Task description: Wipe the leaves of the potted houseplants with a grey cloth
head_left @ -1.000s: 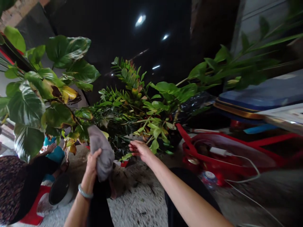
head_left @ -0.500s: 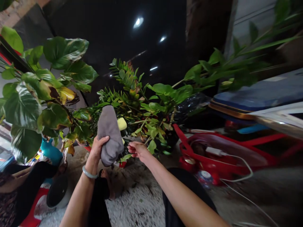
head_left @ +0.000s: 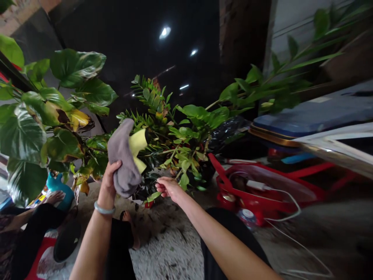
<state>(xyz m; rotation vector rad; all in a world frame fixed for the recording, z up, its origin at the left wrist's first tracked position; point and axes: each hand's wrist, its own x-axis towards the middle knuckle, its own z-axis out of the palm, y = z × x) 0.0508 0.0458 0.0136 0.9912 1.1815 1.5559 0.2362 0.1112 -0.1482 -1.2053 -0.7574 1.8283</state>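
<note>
My left hand (head_left: 110, 182) is closed on a grey plush piece (head_left: 124, 155), thumb across its front. A yellow fabric part (head_left: 138, 143) with a dark tip sticks out from the plush piece's right side, and a smaller yellow tab points lower right. The plush piece is bent and held up off the ground, before the plants. Just right of it, my right hand (head_left: 170, 188) is pinched, thumb against fingers. It is apart from the plush, and whatever the fingertips hold is too small to make out. A pale bangle (head_left: 104, 209) circles my left wrist.
Leafy plants (head_left: 186, 144) stand ahead, with a large-leaved plant (head_left: 65, 105) at left. A red basket-like frame (head_left: 271, 186) holds a white charger (head_left: 257, 185) and cable at right. At left, another person's hand (head_left: 55, 197) rests by a turquoise object (head_left: 64, 192).
My left hand has tilted and turned the plush piece leftward, so more of its yellow parts show. My right hand stays pinched in nearly the same spot. The whole view has shifted slightly.
</note>
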